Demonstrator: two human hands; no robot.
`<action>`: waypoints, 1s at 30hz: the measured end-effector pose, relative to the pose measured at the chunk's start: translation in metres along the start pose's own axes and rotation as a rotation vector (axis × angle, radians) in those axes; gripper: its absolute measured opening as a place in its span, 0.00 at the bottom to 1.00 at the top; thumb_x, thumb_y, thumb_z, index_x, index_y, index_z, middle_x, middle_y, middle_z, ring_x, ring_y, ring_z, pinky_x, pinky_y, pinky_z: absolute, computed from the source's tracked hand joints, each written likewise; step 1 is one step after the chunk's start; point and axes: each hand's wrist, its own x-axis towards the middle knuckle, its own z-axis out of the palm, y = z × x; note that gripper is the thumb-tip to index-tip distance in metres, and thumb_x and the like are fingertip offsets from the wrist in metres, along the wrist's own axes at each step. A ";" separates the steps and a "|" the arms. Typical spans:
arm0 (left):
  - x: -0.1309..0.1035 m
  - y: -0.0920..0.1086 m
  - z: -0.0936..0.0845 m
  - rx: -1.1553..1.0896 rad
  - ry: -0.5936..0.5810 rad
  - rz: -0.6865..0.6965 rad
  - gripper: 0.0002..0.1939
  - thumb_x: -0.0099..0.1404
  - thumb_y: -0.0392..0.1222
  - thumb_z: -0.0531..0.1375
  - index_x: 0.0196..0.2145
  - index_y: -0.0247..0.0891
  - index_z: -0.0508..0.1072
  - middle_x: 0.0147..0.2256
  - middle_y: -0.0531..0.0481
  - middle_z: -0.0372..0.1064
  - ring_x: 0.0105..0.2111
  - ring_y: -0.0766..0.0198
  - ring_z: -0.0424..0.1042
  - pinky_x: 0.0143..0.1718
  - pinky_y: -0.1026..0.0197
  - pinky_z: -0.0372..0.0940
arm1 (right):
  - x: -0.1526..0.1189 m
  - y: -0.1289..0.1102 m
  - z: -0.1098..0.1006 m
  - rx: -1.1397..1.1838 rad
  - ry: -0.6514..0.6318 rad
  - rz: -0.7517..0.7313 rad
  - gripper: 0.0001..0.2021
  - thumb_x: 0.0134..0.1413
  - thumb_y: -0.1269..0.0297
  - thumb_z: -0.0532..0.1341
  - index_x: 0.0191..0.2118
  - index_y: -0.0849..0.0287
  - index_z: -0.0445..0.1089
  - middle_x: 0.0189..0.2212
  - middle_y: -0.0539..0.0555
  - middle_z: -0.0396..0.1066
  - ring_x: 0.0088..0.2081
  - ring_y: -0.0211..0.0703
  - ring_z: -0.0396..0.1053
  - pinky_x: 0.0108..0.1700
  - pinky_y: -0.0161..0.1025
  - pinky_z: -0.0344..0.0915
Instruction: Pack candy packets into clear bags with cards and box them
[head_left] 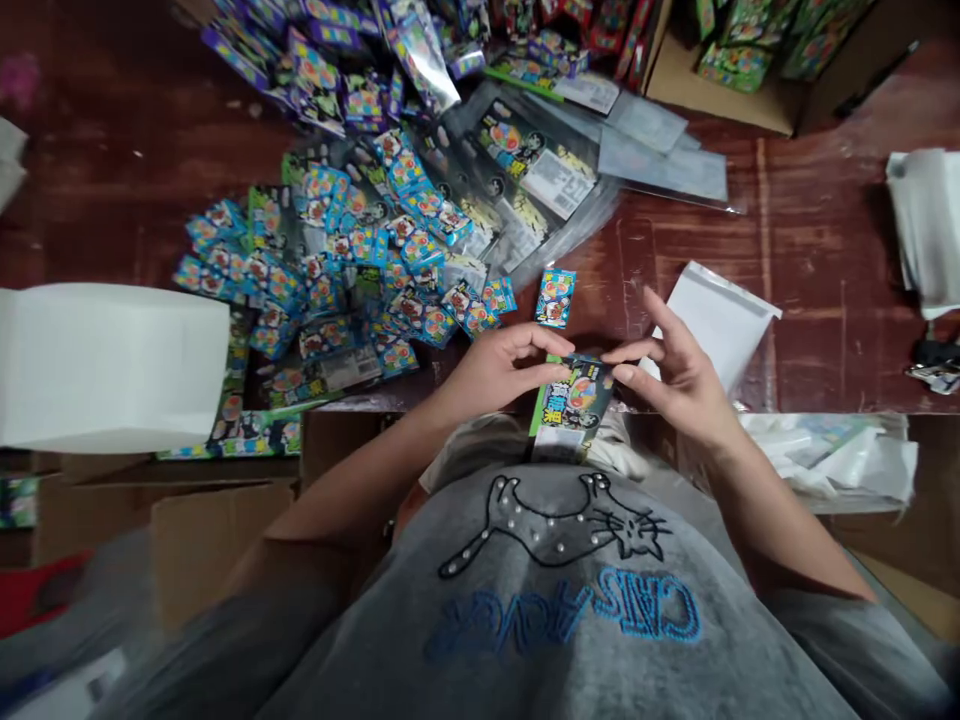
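Observation:
Between both hands, at the table's front edge, a black and green printed plastic pouch (574, 405) hangs toward my body. My left hand (517, 360) pinches its upper left corner between thumb and fingers. At the upper right corner, my right hand (671, 375) grips it with thumb and a finger, while another finger points up. Just beyond the pouch lies a single small blue candy packet (556, 298). A loose heap of the same blue packets (330, 270) spreads to the left. Whether anything is inside the pouch, I cannot tell.
Flat black pouches (517, 170) lie stacked at the middle back. Purple packets (322, 70) pile up at the far left, and a cardboard box (720, 100) holds green ones. A white envelope (712, 320) lies right; a white sheet (112, 365) covers the left edge.

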 end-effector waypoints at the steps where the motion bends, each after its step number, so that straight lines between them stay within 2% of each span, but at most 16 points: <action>1: 0.000 -0.002 0.002 -0.004 0.011 0.012 0.11 0.61 0.43 0.73 0.40 0.38 0.82 0.46 0.45 0.84 0.46 0.60 0.83 0.52 0.55 0.78 | 0.000 -0.005 -0.005 -0.059 -0.012 -0.041 0.38 0.62 0.57 0.73 0.74 0.41 0.60 0.44 0.50 0.81 0.48 0.48 0.80 0.63 0.55 0.73; 4: 0.001 -0.007 0.008 0.018 0.024 0.035 0.10 0.63 0.44 0.72 0.40 0.37 0.82 0.45 0.45 0.84 0.43 0.61 0.83 0.49 0.57 0.78 | 0.012 -0.025 -0.016 -0.244 -0.083 -0.158 0.17 0.62 0.56 0.73 0.55 0.47 0.78 0.48 0.53 0.79 0.53 0.49 0.76 0.62 0.53 0.71; 5: 0.001 -0.007 0.010 0.026 0.023 0.040 0.10 0.63 0.44 0.72 0.40 0.37 0.82 0.45 0.45 0.84 0.42 0.61 0.83 0.48 0.57 0.78 | 0.018 -0.031 -0.018 -0.299 -0.145 -0.182 0.11 0.62 0.56 0.72 0.48 0.50 0.80 0.47 0.54 0.78 0.53 0.50 0.75 0.61 0.52 0.70; 7: 0.001 -0.006 0.013 0.036 0.023 0.050 0.10 0.63 0.44 0.72 0.40 0.37 0.81 0.44 0.45 0.84 0.42 0.62 0.82 0.47 0.58 0.77 | 0.030 -0.040 -0.017 -0.392 -0.282 -0.210 0.07 0.62 0.56 0.72 0.40 0.53 0.79 0.43 0.55 0.78 0.50 0.50 0.74 0.58 0.51 0.70; 10: -0.001 -0.003 0.015 0.016 0.024 0.045 0.09 0.64 0.42 0.71 0.40 0.37 0.82 0.44 0.45 0.84 0.43 0.62 0.82 0.48 0.57 0.76 | 0.041 -0.040 -0.010 -0.520 -0.345 -0.232 0.06 0.63 0.59 0.70 0.39 0.55 0.77 0.41 0.55 0.77 0.47 0.50 0.74 0.56 0.53 0.70; 12: -0.004 -0.002 0.015 -0.005 0.031 0.040 0.09 0.65 0.42 0.71 0.42 0.37 0.82 0.45 0.44 0.84 0.44 0.61 0.82 0.50 0.56 0.75 | 0.042 -0.034 -0.006 -0.585 -0.286 -0.258 0.08 0.63 0.59 0.69 0.44 0.55 0.77 0.43 0.56 0.77 0.48 0.51 0.75 0.55 0.53 0.71; 14: -0.008 -0.005 0.015 -0.049 0.042 0.051 0.10 0.66 0.42 0.71 0.44 0.38 0.81 0.48 0.44 0.83 0.47 0.60 0.82 0.53 0.55 0.74 | 0.038 -0.031 -0.002 -0.617 -0.189 -0.317 0.14 0.61 0.57 0.71 0.50 0.55 0.76 0.46 0.58 0.77 0.50 0.53 0.75 0.54 0.52 0.72; 16: -0.016 -0.010 0.015 -0.141 0.036 0.085 0.12 0.66 0.41 0.72 0.47 0.39 0.81 0.51 0.43 0.81 0.51 0.58 0.80 0.57 0.52 0.73 | 0.032 -0.031 0.001 -0.619 -0.148 -0.375 0.14 0.62 0.57 0.71 0.50 0.53 0.75 0.46 0.58 0.77 0.51 0.54 0.76 0.53 0.50 0.74; 18: -0.026 -0.018 0.014 -0.288 0.027 0.096 0.17 0.64 0.42 0.73 0.51 0.41 0.80 0.55 0.42 0.78 0.54 0.56 0.79 0.59 0.50 0.71 | 0.027 -0.031 0.001 -0.605 -0.228 -0.380 0.06 0.66 0.60 0.68 0.46 0.51 0.77 0.43 0.55 0.78 0.48 0.51 0.78 0.50 0.46 0.75; 21: -0.040 -0.031 0.009 -0.575 0.066 0.026 0.31 0.63 0.50 0.75 0.61 0.47 0.74 0.62 0.41 0.73 0.56 0.54 0.78 0.58 0.48 0.72 | 0.037 -0.027 0.006 -0.560 -0.367 -0.325 0.08 0.69 0.61 0.66 0.51 0.47 0.78 0.42 0.50 0.82 0.40 0.45 0.80 0.44 0.41 0.76; 23: -0.047 -0.033 0.007 -0.673 0.034 -0.062 0.36 0.60 0.55 0.76 0.62 0.46 0.73 0.61 0.40 0.73 0.55 0.52 0.78 0.57 0.47 0.73 | 0.052 -0.027 0.020 -0.506 -0.356 -0.300 0.10 0.69 0.59 0.67 0.53 0.46 0.79 0.43 0.49 0.83 0.40 0.45 0.81 0.44 0.41 0.77; 26: -0.058 -0.021 0.004 -0.511 -0.069 -0.153 0.32 0.60 0.56 0.75 0.56 0.39 0.77 0.54 0.40 0.78 0.52 0.50 0.79 0.56 0.46 0.75 | 0.072 -0.035 0.050 -0.381 -0.238 -0.264 0.08 0.67 0.56 0.69 0.48 0.48 0.81 0.42 0.50 0.83 0.41 0.46 0.80 0.46 0.42 0.77; 27: -0.063 -0.013 0.000 -0.406 -0.031 -0.146 0.29 0.63 0.55 0.74 0.56 0.38 0.78 0.53 0.41 0.79 0.51 0.51 0.79 0.56 0.45 0.75 | 0.076 -0.038 0.059 -0.343 -0.193 -0.249 0.08 0.67 0.54 0.69 0.47 0.48 0.81 0.41 0.50 0.83 0.41 0.46 0.80 0.46 0.43 0.77; 28: -0.070 -0.005 -0.010 -0.297 0.058 -0.115 0.28 0.64 0.54 0.73 0.57 0.39 0.77 0.53 0.41 0.79 0.51 0.51 0.79 0.56 0.45 0.75 | 0.080 -0.041 0.065 -0.319 -0.166 -0.232 0.08 0.67 0.53 0.69 0.46 0.48 0.81 0.41 0.50 0.83 0.41 0.47 0.80 0.47 0.44 0.77; 30: -0.093 0.009 -0.045 -0.096 0.322 -0.031 0.29 0.65 0.50 0.72 0.61 0.42 0.75 0.54 0.42 0.80 0.51 0.52 0.80 0.55 0.47 0.76 | 0.084 -0.043 0.071 -0.314 -0.180 -0.215 0.10 0.68 0.52 0.67 0.50 0.47 0.81 0.45 0.51 0.83 0.45 0.49 0.81 0.50 0.47 0.78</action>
